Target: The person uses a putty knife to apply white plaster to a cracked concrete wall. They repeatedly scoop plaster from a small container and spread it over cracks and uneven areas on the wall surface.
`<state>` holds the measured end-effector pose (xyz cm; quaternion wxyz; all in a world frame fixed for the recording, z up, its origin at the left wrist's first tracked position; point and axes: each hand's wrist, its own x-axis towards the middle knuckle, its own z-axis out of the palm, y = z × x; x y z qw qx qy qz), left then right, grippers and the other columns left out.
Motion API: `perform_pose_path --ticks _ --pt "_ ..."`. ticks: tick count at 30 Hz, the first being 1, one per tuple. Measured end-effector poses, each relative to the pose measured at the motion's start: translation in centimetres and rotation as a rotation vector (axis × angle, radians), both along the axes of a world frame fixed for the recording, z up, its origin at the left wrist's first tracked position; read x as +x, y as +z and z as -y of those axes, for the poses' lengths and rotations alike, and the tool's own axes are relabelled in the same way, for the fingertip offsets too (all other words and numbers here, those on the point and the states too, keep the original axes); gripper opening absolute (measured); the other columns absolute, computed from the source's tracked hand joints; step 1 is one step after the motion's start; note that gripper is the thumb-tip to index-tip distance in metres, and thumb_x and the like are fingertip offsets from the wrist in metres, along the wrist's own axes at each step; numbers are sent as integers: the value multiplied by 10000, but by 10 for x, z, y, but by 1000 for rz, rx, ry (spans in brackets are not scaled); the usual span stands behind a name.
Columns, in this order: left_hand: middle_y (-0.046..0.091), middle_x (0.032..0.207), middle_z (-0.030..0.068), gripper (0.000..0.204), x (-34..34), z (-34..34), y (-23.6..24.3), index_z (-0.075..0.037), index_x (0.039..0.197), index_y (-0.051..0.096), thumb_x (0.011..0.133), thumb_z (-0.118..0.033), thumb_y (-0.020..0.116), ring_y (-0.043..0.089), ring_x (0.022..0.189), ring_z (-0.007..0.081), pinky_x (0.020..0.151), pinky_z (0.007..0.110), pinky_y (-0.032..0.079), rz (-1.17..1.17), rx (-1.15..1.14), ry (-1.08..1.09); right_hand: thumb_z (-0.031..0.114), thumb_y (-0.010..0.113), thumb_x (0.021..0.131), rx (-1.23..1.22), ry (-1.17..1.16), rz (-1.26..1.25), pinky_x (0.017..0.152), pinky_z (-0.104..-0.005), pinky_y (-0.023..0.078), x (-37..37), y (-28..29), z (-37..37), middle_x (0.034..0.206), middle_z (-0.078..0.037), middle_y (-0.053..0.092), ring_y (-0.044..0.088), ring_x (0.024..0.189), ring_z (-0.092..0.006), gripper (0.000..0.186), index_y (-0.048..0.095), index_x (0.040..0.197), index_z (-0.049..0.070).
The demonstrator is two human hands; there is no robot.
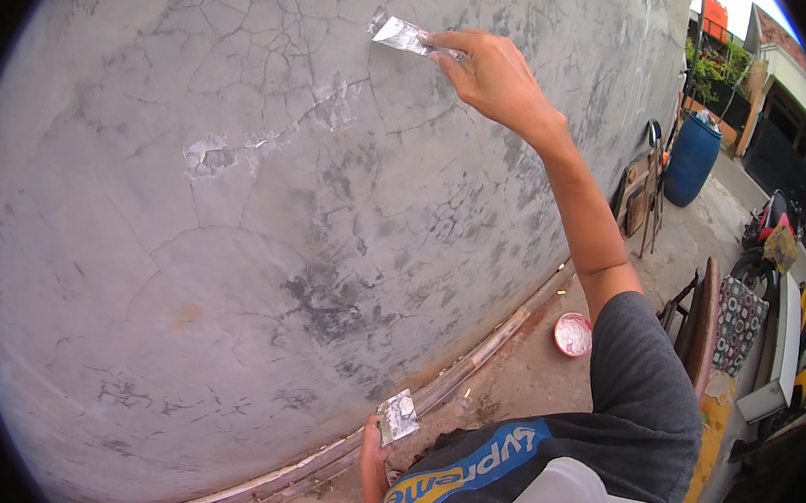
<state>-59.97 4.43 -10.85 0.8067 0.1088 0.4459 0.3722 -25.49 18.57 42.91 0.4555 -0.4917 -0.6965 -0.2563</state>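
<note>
High on a cracked grey plaster wall, my right hand is closed round a putty knife. Its pale, smeared blade touches the wall beside a wet grey patch. Low down near my body, my left hand grips a small flat plate with white filler smeared on it; most of the fingers are hidden behind it. Whitish filler patches run along a crack to the left of the knife. On the ground to the right stands a red bowl with white paste inside.
Bamboo poles or pipes lie along the wall's foot. Further right are a blue barrel, a folded chair, a wooden bench and a patterned cushion. A motorcycle stands beyond them.
</note>
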Motion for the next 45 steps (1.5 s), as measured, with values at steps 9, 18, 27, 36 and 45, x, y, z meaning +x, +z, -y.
perform_pose_path --ticks 9,18,27,36,45 --pt "690 966 115 362 13 2 30 -1 1078 612 861 -241 448 679 828 243 767 377 550 -28 6 18 151 637 881 -18 -83 53 544 -356 429 -9 -12 -2 753 -72 525 506 602 -223 246 693 1119 120" --pt "689 958 103 336 6 6 -10 -14 1083 610 867 -223 460 680 813 237 752 362 551 4 -15 76 154 682 857 326 100 283 508 -288 428 67 33 -38 766 -2 547 478 552 -135 285 684 1135 218" --pt "683 988 102 328 12 17 -10 -24 1093 603 867 -216 460 673 850 231 786 356 544 -70 6 96 168 681 858 217 121 298 526 -317 419 65 16 -70 744 -23 530 463 561 -185 270 696 1120 231" --pt "681 1013 125 362 6 17 0 -2 1109 602 864 -217 445 671 892 251 851 374 532 73 23 68 176 651 881 159 -63 478 559 -329 437 23 45 -9 760 -52 540 514 584 -203 215 715 1086 159" --pt "675 1019 124 366 17 14 -4 7 1125 586 877 -221 442 666 888 249 844 371 528 10 15 128 178 636 886 101 -328 541 575 -359 451 20 48 2 740 -85 535 541 608 -263 217 713 1082 126"
